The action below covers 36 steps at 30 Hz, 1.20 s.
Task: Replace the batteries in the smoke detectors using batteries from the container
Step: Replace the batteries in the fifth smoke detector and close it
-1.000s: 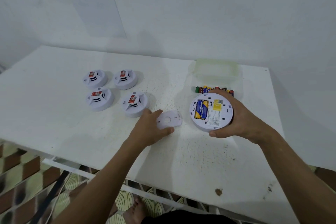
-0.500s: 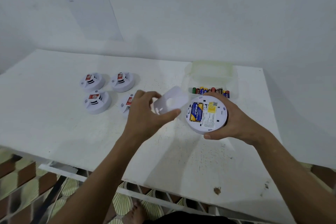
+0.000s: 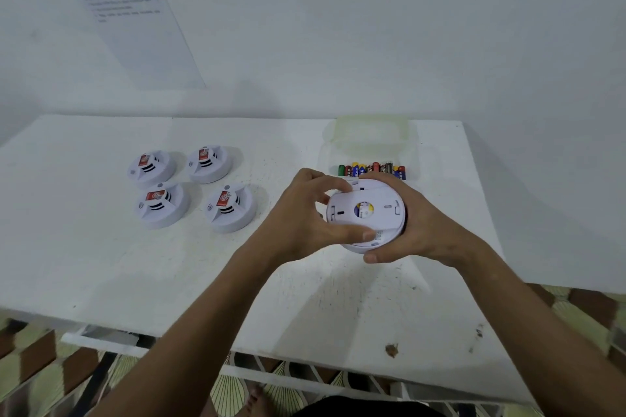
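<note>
Being steadied right of frame centre by the right hand (image 3: 416, 223), curled round its rim, the smoke detector (image 3: 367, 213) is having its back plate (image 3: 372, 203) pinched on by the left hand (image 3: 305, 217); the container (image 3: 372, 145) is lying just above.

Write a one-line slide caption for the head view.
Both hands fit the cover plate onto a smoke detector.

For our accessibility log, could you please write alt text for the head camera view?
Two hands fit a white back cover onto a round smoke detector: the left hand pinches the cover, the right hand cups the detector. Four smoke detectors and a battery container sit on the white table.
</note>
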Each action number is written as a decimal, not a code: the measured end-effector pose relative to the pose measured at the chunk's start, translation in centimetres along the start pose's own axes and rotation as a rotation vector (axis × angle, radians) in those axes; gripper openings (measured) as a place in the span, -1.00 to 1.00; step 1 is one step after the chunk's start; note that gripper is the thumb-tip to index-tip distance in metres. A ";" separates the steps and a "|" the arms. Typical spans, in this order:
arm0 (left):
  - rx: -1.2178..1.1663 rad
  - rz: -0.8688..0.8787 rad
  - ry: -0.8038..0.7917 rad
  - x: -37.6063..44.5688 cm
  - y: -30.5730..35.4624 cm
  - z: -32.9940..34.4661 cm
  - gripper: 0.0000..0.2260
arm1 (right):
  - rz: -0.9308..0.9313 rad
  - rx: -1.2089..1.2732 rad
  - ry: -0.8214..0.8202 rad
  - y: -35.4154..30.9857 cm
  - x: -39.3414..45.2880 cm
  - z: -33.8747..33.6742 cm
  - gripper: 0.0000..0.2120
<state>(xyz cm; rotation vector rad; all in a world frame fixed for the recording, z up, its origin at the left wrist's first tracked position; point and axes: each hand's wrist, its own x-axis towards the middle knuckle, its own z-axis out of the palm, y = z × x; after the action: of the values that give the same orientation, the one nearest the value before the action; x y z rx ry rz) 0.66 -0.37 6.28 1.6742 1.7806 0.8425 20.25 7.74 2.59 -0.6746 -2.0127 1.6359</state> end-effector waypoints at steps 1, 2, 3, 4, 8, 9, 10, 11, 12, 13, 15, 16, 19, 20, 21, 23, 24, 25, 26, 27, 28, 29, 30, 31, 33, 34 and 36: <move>-0.016 0.002 -0.011 -0.1 0.1 0.0 -0.42 | 0.003 0.008 -0.002 0.0 -0.1 -0.1 -0.11; -0.040 0.001 -0.023 -0.1 0.1 -0.1 -0.40 | 0.005 0.015 -0.004 0.0 -0.1 -0.2 -0.10; -0.069 -0.004 -0.040 -0.1 0.0 -0.2 -0.39 | 0.005 0.023 -0.004 0.0 -0.2 -0.2 -0.10; -0.096 -0.013 -0.064 -0.2 -0.1 -0.4 -0.39 | 0.003 0.028 -0.002 0.0 -0.2 -0.3 -0.11; -0.214 -0.040 -0.177 -0.4 -0.6 -1.0 -0.40 | -0.008 0.031 -0.020 -0.2 -0.3 -0.5 -0.11; -0.237 -0.047 -0.190 -0.5 -0.7 -1.2 -0.41 | -0.009 0.026 -0.030 -0.2 -0.3 -0.5 -0.11; -0.251 -0.050 -0.198 -0.5 -0.7 -1.3 -0.42 | -0.010 0.022 -0.037 -0.3 -0.2 -0.5 -0.11; -0.260 -0.049 -0.204 -0.5 -0.8 -1.3 -0.42 | -0.009 0.024 -0.045 -0.3 -0.2 -0.4 -0.11; -0.264 -0.047 -0.208 -0.4 -0.9 -1.4 -0.41 | -0.007 0.031 -0.054 -0.3 -0.2 -0.4 -0.11; -0.264 -0.046 -0.208 -0.4 -0.9 -1.4 -0.40 | -0.006 0.041 -0.064 -0.4 -0.1 -0.3 -0.11; -0.244 -0.041 -0.200 -0.3 -1.0 -1.7 -0.37 | -0.006 0.054 -0.084 -0.5 -0.1 -0.3 -0.11; -0.236 -0.034 -0.196 -0.3 -1.1 -1.8 -0.38 | -0.007 0.056 -0.094 -0.6 0.0 -0.2 -0.10; -0.253 -0.022 -0.188 -0.4 -1.0 -1.8 -0.46 | -0.006 0.040 -0.100 -0.7 0.1 -0.1 -0.10; -0.267 -0.024 -0.184 -0.4 -1.1 -1.7 -0.47 | -0.009 0.035 -0.094 -0.6 0.2 0.0 -0.10; -0.283 -0.030 -0.181 -0.5 -1.1 -1.5 -0.47 | -0.013 0.035 -0.084 -0.6 0.2 0.0 -0.10; -0.314 -0.045 -0.165 -0.7 -1.2 -1.2 -0.45 | -0.021 0.051 -0.061 -0.6 0.1 0.1 -0.11; -0.333 -0.051 -0.151 -0.8 -1.2 -1.1 -0.44 | -0.027 0.060 -0.052 -0.6 0.0 0.1 -0.13; -0.346 -0.056 -0.137 -0.9 -1.1 -1.0 -0.44 | -0.033 0.064 -0.047 -0.6 0.0 0.1 -0.14; -0.350 -0.059 -0.124 -1.0 -1.0 -1.0 -0.43 | -0.039 0.060 -0.045 -0.6 0.0 0.1 -0.14; -0.349 -0.059 -0.113 -1.1 -0.9 -0.9 -0.44 | -0.041 0.054 -0.045 -0.6 0.0 0.1 -0.14; -0.342 -0.053 -0.106 -1.2 -0.7 -0.9 -0.45 | -0.040 0.050 -0.047 -0.5 0.0 0.1 -0.13; -0.332 -0.039 -0.108 -1.3 -0.6 -0.8 -0.46 | -0.036 0.048 -0.049 -0.5 0.0 0.1 -0.12; -0.319 -0.019 -0.122 -1.3 -0.6 -0.8 -0.46 | -0.033 0.047 -0.052 -0.5 0.0 0.0 -0.12; -0.310 0.000 -0.144 -1.4 -0.5 -0.7 -0.46 | -0.030 0.047 -0.058 -0.6 -0.1 0.0 -0.12; -0.312 0.021 -0.176 -1.4 -0.7 -0.7 -0.45 | -0.029 0.052 -0.070 -0.7 -0.2 0.0 -0.12; -0.318 0.028 -0.178 -1.4 -0.9 -0.6 -0.45 | -0.030 0.056 -0.072 -0.8 -0.2 0.0 -0.12; -0.337 0.033 -0.161 -1.3 -1.2 -0.5 -0.43 | -0.032 0.064 -0.072 -0.9 -0.2 0.1 -0.11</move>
<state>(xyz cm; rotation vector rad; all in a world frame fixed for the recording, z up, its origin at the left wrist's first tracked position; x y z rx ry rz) -0.41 -1.77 5.70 1.5074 1.4171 0.9353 20.29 7.36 3.40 -0.5650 -2.0005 1.7211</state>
